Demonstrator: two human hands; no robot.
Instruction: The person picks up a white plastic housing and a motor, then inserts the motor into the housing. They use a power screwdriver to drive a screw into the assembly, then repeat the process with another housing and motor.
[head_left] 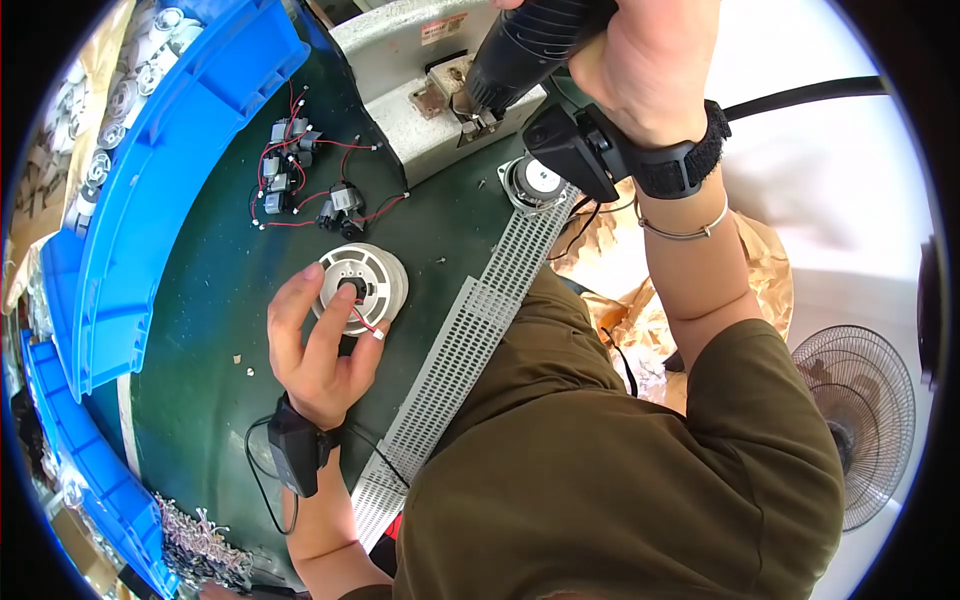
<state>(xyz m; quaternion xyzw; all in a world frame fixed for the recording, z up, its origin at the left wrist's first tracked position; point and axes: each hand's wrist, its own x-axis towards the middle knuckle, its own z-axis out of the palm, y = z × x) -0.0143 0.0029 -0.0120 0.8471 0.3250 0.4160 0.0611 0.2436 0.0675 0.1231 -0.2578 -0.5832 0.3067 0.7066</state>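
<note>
On the green work surface sits a white round plastic housing [392, 278] with a ringed top and a small dark part at its centre. My left hand [318, 350] steadies it, a fingertip pressing near the centre and the thumb close to the near rim. Red wire with a small white connector [378, 334] comes out beside the thumb. At the top, my right hand [645, 70] grips a black power screwdriver [535, 45], partly cut off by the frame. Its tip points down at the metal outlet of a worn grey screw feeder [395, 115].
Small motors with red wires [290, 160] lie beyond the housing. A round speaker-like part [535, 182] rests beside the perforated white strip [450, 355] along the edge. Blue bins [150, 200] line the left; a fan [858, 425] stands right.
</note>
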